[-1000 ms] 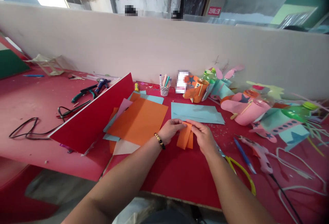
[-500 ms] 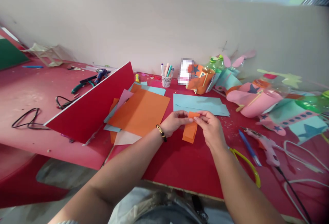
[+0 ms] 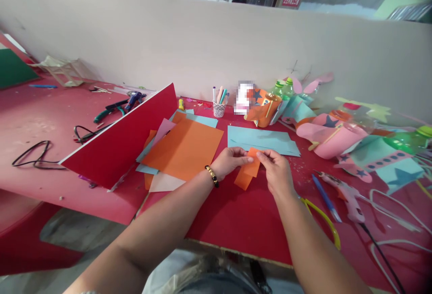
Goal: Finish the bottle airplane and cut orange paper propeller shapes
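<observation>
Two narrow orange paper strips point(image 3: 244, 180) are held over the red table point(image 3: 229, 222), one fanned out at an angle beneath the other. My left hand point(image 3: 232, 161) pinches them at the upper left, thumb on top. My right hand point(image 3: 275, 168) grips the upper right edge between thumb and fingers. Just beyond my hands lie light blue paper sheets point(image 3: 259, 137). Left of them a large orange sheet point(image 3: 191, 145) rests on a pile of coloured paper. The fingertips behind the strips are hidden.
At right lie a pink glue gun point(image 3: 347, 195) with its cord, a blue pen point(image 3: 326, 197) and yellow-handled scissors point(image 3: 324, 219), partly under my forearm. Bottle-and-paper crafts point(image 3: 337, 136) stand behind them. A pen cup point(image 3: 219, 108) is at the back; a red board point(image 3: 128, 136) stands upright at left.
The lower end of one strip has swung to the left, so the two strips now spread apart instead of lying nearly aligned. Both hands stay almost in place.
</observation>
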`<state>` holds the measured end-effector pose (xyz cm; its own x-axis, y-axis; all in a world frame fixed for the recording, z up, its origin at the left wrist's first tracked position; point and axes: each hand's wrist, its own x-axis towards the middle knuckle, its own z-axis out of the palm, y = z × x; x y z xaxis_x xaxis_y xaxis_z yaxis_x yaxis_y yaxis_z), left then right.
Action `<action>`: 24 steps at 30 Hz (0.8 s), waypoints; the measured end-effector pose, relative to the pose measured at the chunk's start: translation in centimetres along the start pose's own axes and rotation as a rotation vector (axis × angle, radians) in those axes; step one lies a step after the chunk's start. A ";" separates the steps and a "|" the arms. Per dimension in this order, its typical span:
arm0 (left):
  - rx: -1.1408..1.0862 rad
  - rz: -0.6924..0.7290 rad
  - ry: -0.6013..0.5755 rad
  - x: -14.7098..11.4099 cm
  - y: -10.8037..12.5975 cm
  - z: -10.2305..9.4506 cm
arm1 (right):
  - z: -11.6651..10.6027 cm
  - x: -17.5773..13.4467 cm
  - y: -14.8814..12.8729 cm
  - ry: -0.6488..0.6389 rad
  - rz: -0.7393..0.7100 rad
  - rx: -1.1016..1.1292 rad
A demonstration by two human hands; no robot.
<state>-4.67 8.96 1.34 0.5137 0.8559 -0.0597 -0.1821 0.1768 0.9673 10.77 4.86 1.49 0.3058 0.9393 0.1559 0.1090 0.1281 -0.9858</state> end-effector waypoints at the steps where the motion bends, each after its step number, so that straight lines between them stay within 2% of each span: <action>1: -0.016 -0.013 -0.022 0.1 0.0 0.0 | 0.0 0.1 0.1 0.039 -0.013 -0.019; 3: -0.029 -0.047 -0.046 0.2 -0.1 -0.1 | 0.1 0.4 0.4 0.095 -0.022 -0.036; 6: -0.015 -0.058 0.000 0.5 -0.4 -0.2 | 0.6 0.7 0.2 0.097 0.010 0.018; 9: -0.032 -0.059 0.070 0.9 -0.3 -0.6 | 1.2 0.9 -0.5 -0.026 0.122 0.124; 12: -0.038 -0.042 0.108 1.3 0.3 -0.9 | 1.7 1.4 -1.2 -0.177 0.216 0.138; 19: -0.021 -0.043 0.115 2.4 2.7 -1.9 | 2.6 2.8 -1.3 -0.073 0.102 0.026; 24: -0.150 0.031 0.067 3.5 2.2 -2.7 | 2.5 2.6 -0.8 -0.132 0.096 -0.044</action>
<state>-5.53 13.66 2.62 0.4501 0.8915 -0.0515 -0.3230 0.2163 0.9214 9.13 8.03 2.58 0.1900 0.9806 0.0486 0.1270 0.0245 -0.9916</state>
